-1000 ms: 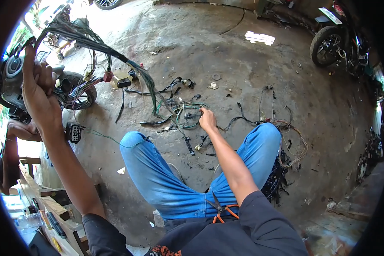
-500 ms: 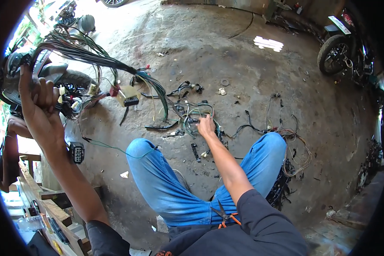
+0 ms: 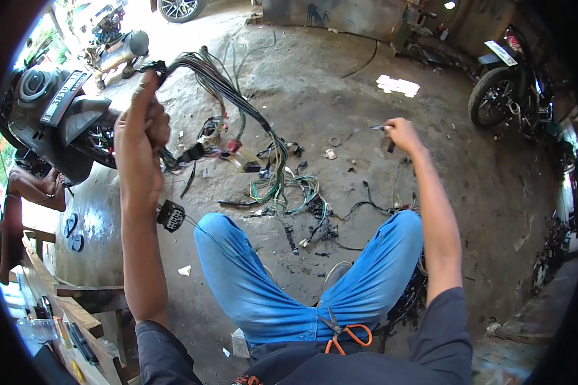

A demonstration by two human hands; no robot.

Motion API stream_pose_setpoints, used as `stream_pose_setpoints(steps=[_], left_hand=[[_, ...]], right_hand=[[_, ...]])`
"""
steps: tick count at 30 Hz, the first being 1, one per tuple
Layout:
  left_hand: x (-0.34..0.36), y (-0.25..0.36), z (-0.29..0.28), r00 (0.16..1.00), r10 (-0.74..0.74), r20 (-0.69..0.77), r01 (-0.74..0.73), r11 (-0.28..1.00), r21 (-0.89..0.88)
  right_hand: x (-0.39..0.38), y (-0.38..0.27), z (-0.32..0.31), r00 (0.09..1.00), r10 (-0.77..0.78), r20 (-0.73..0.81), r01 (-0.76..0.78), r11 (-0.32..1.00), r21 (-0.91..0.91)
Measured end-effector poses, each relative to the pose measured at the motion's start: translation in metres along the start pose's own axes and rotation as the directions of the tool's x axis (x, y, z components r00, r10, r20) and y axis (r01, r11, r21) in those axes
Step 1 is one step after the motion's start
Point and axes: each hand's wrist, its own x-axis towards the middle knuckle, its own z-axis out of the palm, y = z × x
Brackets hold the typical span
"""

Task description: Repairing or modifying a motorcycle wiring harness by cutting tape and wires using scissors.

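My left hand (image 3: 142, 125) is raised and closed on a thick wiring harness (image 3: 234, 96), near a black piece at its upper end. The bundle arches over to the right and hangs to the floor, where its loose wires (image 3: 289, 192) spread. Beside my left wrist dangles a black multi-socket connector (image 3: 172, 215). Among the hanging wires are a red connector (image 3: 234, 145) and a pale box-shaped part (image 3: 247, 165). Held out over the floor to the right, my right hand (image 3: 404, 136) is closed on a small dark tool (image 3: 390, 146) with a thin grey tip; its kind is unclear.
Orange-handled cutters (image 3: 337, 330) lie on my lap. More cut wires (image 3: 369, 202) and black clips (image 3: 292, 239) litter the floor between and beyond my knees. Motorcycles stand at left (image 3: 58, 122) and far right (image 3: 507, 90). A wooden bench (image 3: 77, 308) is at lower left, with another person's limbs (image 3: 35, 189) above it.
My right hand has left the wires on the floor and moved up and right, now with the small tool. My left hand has moved right with the harness.
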Motion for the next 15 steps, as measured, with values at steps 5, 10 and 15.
stream_pose_setpoints(steps=[5, 10, 15], left_hand=[[-0.022, 0.006, 0.026, 0.990, -0.076, 0.116, 0.087, 0.992, -0.093], [-0.037, 0.005, 0.042, 0.968, -0.087, 0.235, 0.114, 0.988, -0.105], [-0.051, 0.008, 0.072, 0.937, -0.092, 0.336, 0.153, 0.975, -0.162]], right_hand=[[-0.101, 0.088, -0.061, 0.985, 0.073, -0.158, -0.088, 0.992, -0.089], [-0.250, 0.134, -0.054, 0.920, 0.126, -0.370, -0.383, 0.475, -0.792], [-0.277, 0.110, -0.083, 0.775, 0.463, -0.429, -0.525, 0.850, -0.032]])
